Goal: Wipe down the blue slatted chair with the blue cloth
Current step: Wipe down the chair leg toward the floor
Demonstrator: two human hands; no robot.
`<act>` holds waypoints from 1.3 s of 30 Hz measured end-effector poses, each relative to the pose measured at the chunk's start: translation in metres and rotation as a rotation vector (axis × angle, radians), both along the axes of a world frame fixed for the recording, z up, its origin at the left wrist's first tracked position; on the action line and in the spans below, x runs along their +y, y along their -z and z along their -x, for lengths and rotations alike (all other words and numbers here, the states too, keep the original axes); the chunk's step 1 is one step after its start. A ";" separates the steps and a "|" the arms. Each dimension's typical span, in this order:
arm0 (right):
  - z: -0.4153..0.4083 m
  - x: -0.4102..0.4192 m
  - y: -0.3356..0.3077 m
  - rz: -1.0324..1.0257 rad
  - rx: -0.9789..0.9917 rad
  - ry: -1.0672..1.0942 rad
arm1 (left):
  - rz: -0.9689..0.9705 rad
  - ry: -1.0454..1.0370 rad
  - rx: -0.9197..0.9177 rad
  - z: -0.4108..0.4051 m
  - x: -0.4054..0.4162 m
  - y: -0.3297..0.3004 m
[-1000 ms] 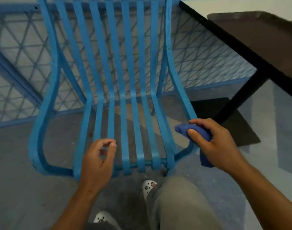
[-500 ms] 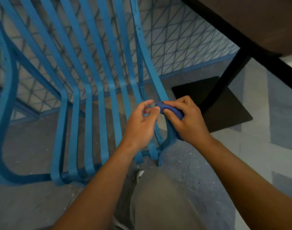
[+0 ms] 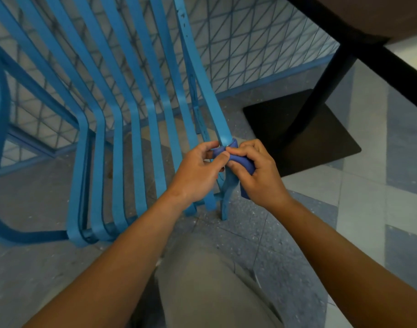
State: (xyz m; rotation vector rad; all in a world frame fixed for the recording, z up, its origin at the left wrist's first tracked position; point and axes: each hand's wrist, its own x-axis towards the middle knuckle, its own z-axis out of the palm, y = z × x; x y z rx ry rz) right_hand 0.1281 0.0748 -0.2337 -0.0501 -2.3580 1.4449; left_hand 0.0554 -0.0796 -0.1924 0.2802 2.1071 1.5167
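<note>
The person is standing over the blue slatted chair (image 3: 122, 129) and working at its right-hand edge rail (image 3: 208, 100), the outermost strip that runs down from the backrest to the front of the seat. The blue cloth (image 3: 240, 162) is sitting bunched around that rail, near its lower front bend, seemingly so that the fabric is covering several faces of the strip at once rather than only the top. The right hand (image 3: 257, 174) is curling its fingers round the bulk of the cloth, with a tail of fabric hanging below the palm. The left hand (image 3: 198, 171) is pinching the cloth's other end between thumb and fingertips, probably to draw it snug against the metal. The black base (image 3: 304, 136) of the neighbouring desk (image 3: 378, 17) is lying on the floor just beyond the hands.
</note>
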 end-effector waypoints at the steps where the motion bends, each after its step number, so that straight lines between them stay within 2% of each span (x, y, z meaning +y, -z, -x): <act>1: 0.000 0.000 0.000 0.025 -0.008 0.001 | -0.007 0.008 0.000 0.001 -0.001 0.002; 10: 0.001 -0.015 0.008 0.257 -0.116 0.154 | -0.224 -0.001 -0.158 0.026 0.017 0.010; 15: 0.013 -0.020 0.001 0.230 -0.124 0.151 | -0.245 -0.124 -0.249 0.062 0.032 0.002; 24: 0.062 -0.043 -0.006 0.258 -0.181 0.033 | -0.204 -0.193 -0.172 0.095 -0.001 0.002; 31: 0.082 -0.060 -0.006 0.220 -0.181 0.009 | -0.214 -0.214 -0.173 0.107 -0.021 -0.008; 39: 0.088 -0.039 -0.022 -0.002 -0.241 -0.053 | -0.163 -0.171 -0.086 0.094 -0.029 0.007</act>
